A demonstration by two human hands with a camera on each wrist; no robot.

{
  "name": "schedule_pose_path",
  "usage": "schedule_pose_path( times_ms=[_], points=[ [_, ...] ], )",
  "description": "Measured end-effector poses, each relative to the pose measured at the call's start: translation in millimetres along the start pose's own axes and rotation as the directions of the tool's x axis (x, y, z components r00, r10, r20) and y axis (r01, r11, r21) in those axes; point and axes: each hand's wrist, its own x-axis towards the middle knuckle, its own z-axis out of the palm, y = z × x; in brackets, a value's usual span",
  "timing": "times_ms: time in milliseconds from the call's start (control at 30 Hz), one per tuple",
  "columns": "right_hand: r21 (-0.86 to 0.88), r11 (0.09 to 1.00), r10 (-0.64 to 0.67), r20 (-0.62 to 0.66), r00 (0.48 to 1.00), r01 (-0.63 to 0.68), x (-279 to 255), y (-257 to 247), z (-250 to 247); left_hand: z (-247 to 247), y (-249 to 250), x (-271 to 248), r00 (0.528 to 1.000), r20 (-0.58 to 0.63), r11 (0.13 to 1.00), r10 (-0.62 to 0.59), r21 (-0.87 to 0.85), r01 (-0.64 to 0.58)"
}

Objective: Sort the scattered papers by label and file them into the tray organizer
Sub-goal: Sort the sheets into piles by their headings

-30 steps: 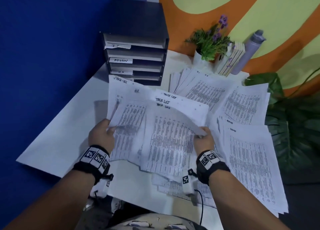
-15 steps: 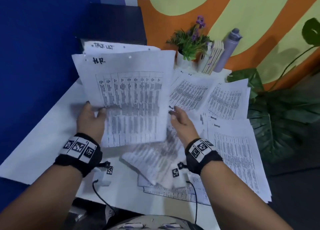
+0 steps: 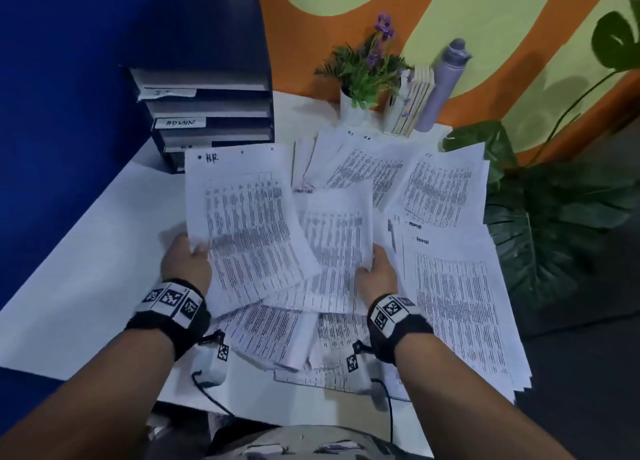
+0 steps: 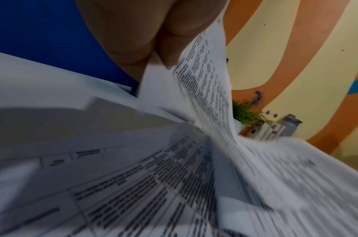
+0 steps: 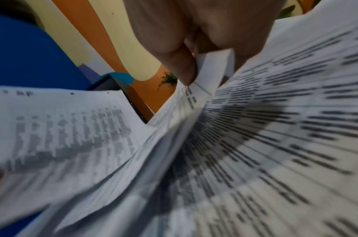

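Observation:
My left hand (image 3: pixel 188 257) grips the lower left edge of a sheet marked HR (image 3: pixel 242 217), raised above the desk; the left wrist view shows the fingers (image 4: pixel 133 40) pinching paper (image 4: pixel 204 83). My right hand (image 3: pixel 375 272) holds another printed sheet (image 3: pixel 334 237) by its lower right corner, thumb (image 5: pixel 180 64) on top. More printed papers lie loose under both hands (image 3: pixel 277 331). Piles marked ADMIN (image 3: pixel 457 303), IT (image 3: pixel 440 189) and HR (image 3: pixel 360 168) spread to the right. The dark tray organizer (image 3: pixel 207 88), with IT and ADMIN tags, stands at the back left.
A potted plant (image 3: pixel 367 68), a small stack of books (image 3: pixel 414 102) and a grey bottle (image 3: pixel 443 81) stand at the desk's back edge. A large leafy plant (image 3: pixel 554 217) is off the right side. Bare white desk (image 3: pixel 86 251) lies to the left.
The HR sheet in my left hand has dropped from in front of the organizer down toward the desk. My right hand went from an open reach to gripping a sheet.

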Motion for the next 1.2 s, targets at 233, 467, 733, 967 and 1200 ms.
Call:
schedule_pose_path(
  times_ms=[233,467,733,967,1200],
  points=[
    [-0.259,0.961,-0.131,-0.113,0.985,0.098,-3.7,-5.5,-2.8,-3.4,3.0,22.8,0.996,-0.079,0.994,-0.038,-0.103,0.03],
    [0.394,0.915,-0.206,0.262,0.943,0.09,-26.7,-51.7,10.5,11.4,-4.3,17.9,1.0,0.003,0.994,-0.031,-0.108,0.032],
    [0.242,0.969,0.009,0.177,0.984,-0.052,-15.1,-47.6,22.9,17.4,-32.0,32.2,0.988,0.129,0.974,-0.079,-0.203,0.104],
    [0.288,0.949,0.143,-0.025,0.989,-0.13,48.5,-65.3,-12.5,15.3,-64.5,42.7,0.947,0.315,0.906,-0.061,0.416,-0.08],
    [-0.047,0.998,0.021,-0.162,0.987,-0.029,90.3,-64.3,-21.5,17.2,-61.0,35.8,0.876,0.477,0.918,-0.079,0.377,-0.122]
  ],
)
